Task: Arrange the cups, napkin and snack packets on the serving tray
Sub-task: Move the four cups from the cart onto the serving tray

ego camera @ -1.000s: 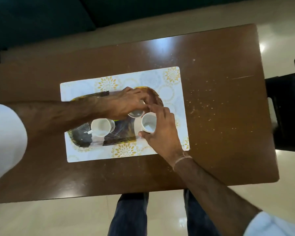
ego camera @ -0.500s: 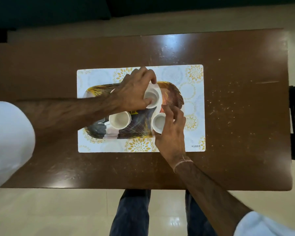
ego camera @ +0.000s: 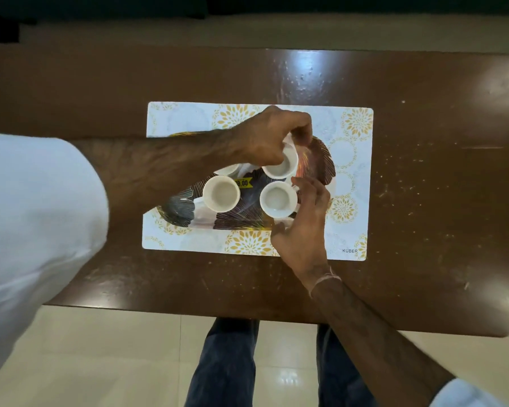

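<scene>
I have my left hand (ego camera: 272, 139) clamped on the far right cup (ego camera: 280, 164), fingers wrapped over its far rim, and I judge I'm setting it into line with the others so the cups sit as a tidy cluster at the right end of the serving tray (ego camera: 321, 160). My right hand (ego camera: 301, 221) is apart from it, fingers loosely spread just beside the near right cup (ego camera: 278, 199) – touching its side or only hovering, I cannot tell, but it isn't gripping. I take that hand to be steadying its cup so the two don't knock.

The tray lies on a placemat (ego camera: 350, 186) on the brown table (ego camera: 423, 142). A third cup (ego camera: 221, 193) stands on the tray to the left of the near one, and a fourth (ego camera: 227, 169) peeks out from under my left wrist. All the cups whose insides I can see look empty (pale and dry). A yellow price sticker (ego camera: 243, 182) shows on the tray between them. I see no snack packets, and whether the white bit beside the fourth cup is the napkin I cannot tell – those steps look undone
</scene>
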{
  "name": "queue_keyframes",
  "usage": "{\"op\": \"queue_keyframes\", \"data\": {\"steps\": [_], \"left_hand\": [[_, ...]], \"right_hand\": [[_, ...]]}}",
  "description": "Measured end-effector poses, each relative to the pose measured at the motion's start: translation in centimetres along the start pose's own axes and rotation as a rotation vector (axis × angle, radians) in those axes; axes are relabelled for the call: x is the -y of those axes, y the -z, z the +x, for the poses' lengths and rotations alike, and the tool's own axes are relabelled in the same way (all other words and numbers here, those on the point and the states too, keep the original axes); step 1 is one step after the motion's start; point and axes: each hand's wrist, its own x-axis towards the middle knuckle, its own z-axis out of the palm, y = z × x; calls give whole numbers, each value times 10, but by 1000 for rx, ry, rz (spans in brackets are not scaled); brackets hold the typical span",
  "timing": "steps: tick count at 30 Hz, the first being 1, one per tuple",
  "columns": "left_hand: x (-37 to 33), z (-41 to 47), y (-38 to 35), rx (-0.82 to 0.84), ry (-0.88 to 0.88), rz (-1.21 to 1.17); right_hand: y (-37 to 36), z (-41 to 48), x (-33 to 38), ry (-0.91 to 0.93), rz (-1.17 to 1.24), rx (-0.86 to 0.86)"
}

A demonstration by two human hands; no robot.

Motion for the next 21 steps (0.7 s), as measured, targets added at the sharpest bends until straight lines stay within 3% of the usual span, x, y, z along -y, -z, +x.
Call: {"op": "queue_keyframes", "data": {"steps": [5, 8, 10, 12, 16, 21], "left_hand": [[24, -27, 31, -304, 177, -106], [44, -60, 36, -244, 355, -45], [51, -79, 29, -204, 405, -31], [55, -92, 21, -217, 417, -47], [59, -96, 8, -336, 469, -98], [59, -97, 0, -410, 487, -147]], "right_hand": [[23, 40, 22, 91, -31, -135], [25, 87, 35, 141, -229, 45], [23, 111, 38, 155, -325, 215], [20, 125, 40, 164, -403, 274], [14, 123, 37, 92, -431, 201], [1, 101, 35, -168, -234, 31]]}}
